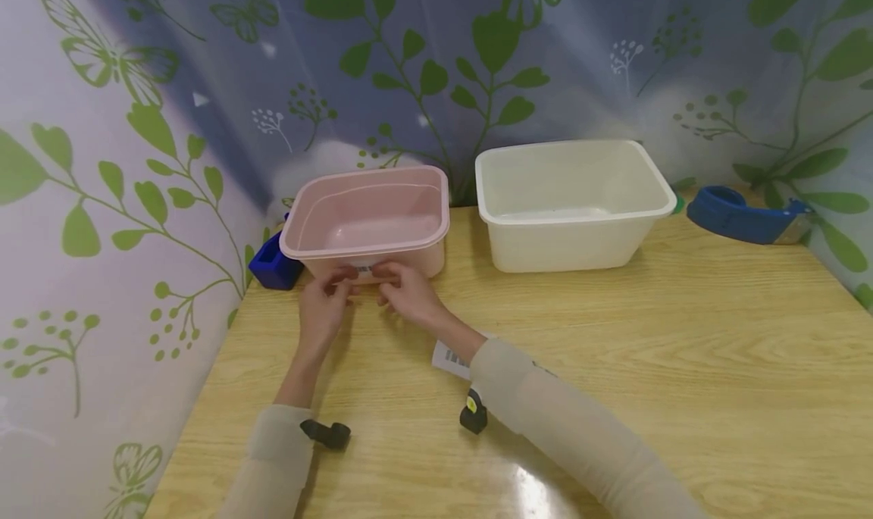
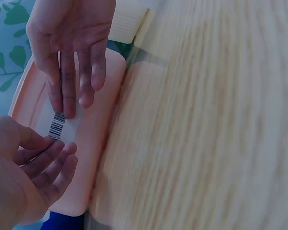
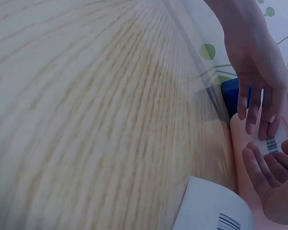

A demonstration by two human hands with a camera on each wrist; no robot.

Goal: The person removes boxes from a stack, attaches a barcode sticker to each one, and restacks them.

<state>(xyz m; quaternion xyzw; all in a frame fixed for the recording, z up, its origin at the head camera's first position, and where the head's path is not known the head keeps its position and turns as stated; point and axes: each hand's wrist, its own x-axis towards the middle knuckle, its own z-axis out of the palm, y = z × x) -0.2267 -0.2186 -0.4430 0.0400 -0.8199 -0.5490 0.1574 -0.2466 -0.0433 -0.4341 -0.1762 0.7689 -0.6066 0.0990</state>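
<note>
A pink plastic bin [image 1: 423, 265] stands at the back left of the table. A white label with a barcode [image 2: 56, 125] lies against its front wall. My left hand [image 1: 322, 307] is at the label's left end, thumb and forefinger tips together on its edge. From the other side, my right hand [image 1: 412, 295] pinches the right end with thumb and forefinger. The remaining fingers of both hands spread loosely in front of the wall. Between the fingertips the barcode [image 3: 272, 145] stays visible; the label's ends are partly hidden.
To the right stands a white plastic bin [image 1: 566, 246]. A blue holder [image 1: 275, 265] sits left of the pink bin, and a blue tape dispenser [image 1: 740, 220] lies at the far right. Another barcode paper [image 3: 211, 206] lies on the wooden table [image 1: 682, 337] beneath my right wrist. Patterned curtain hangs behind.
</note>
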